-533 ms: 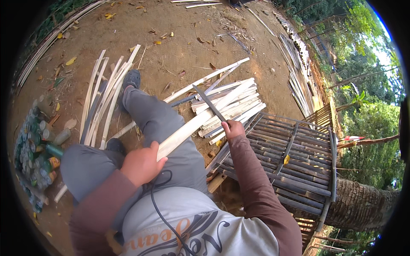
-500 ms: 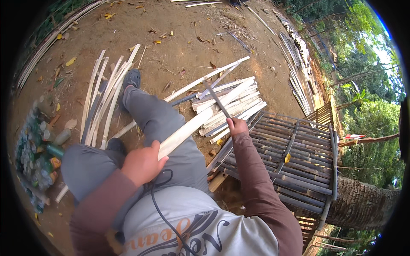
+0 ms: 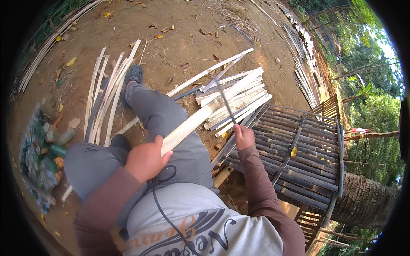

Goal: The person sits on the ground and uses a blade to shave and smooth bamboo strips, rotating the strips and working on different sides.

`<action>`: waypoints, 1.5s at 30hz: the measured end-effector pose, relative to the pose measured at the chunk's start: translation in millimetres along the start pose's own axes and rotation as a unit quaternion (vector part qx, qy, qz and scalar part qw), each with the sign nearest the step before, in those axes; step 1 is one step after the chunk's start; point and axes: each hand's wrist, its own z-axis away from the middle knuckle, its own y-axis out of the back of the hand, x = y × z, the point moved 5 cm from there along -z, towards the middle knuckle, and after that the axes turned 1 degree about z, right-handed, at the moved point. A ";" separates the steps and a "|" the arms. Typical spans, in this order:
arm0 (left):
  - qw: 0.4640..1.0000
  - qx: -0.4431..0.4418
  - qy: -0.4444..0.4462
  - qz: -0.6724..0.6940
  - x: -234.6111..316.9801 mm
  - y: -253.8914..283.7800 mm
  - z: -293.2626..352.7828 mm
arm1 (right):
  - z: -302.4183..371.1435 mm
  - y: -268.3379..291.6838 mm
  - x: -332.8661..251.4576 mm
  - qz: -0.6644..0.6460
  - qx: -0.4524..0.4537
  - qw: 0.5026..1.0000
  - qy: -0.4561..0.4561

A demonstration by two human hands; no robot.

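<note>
My left hand [image 3: 147, 158] is closed around the near end of a long, pale split bamboo strip [image 3: 185, 130]. The strip slants away from me across my leg, and its far end reaches over a pile of similar strips [image 3: 245, 101]. My right hand [image 3: 244, 137] grips a long, narrow-bladed knife [image 3: 226, 101] at its near end, the handle mostly hidden in my fist. Its dark blade points away and crosses over the strip. I cannot tell whether blade and strip touch.
To the right stands a bamboo slat bench [image 3: 294, 149], beside a tree trunk [image 3: 365, 200]. More pale strips [image 3: 112, 96] lie by my shoe [image 3: 134, 74]. Glass bottles [image 3: 45, 149] are heaped at the left. Further strips [image 3: 305, 87] lie at the far right.
My right hand has drawn the knife back toward me, and the blade now crosses the strip nearer my body. My left hand keeps its hold. The whole view has shifted slightly.
</note>
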 end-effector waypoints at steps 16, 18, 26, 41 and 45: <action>0.999 0.018 -0.025 -0.025 3.9 0.7 -2.9 | -23.0 -21.4 -36.9 0.109 -0.045 0.993 -0.031; 1.000 0.008 -0.011 -0.018 0.0 -0.1 3.6 | -3.3 -27.7 -67.7 0.188 -0.127 0.971 0.079; 1.000 0.010 -0.017 -0.006 2.8 0.0 -1.9 | -112.0 29.4 116.3 -0.294 0.046 0.892 -0.339; 1.000 0.013 -0.024 0.003 5.5 3.5 -0.4 | -42.8 7.8 24.9 -0.350 -0.088 0.926 -0.110; 0.999 0.022 -0.026 -0.010 5.0 1.0 -0.8 | -50.0 -3.9 15.7 -0.320 -0.081 0.935 -0.129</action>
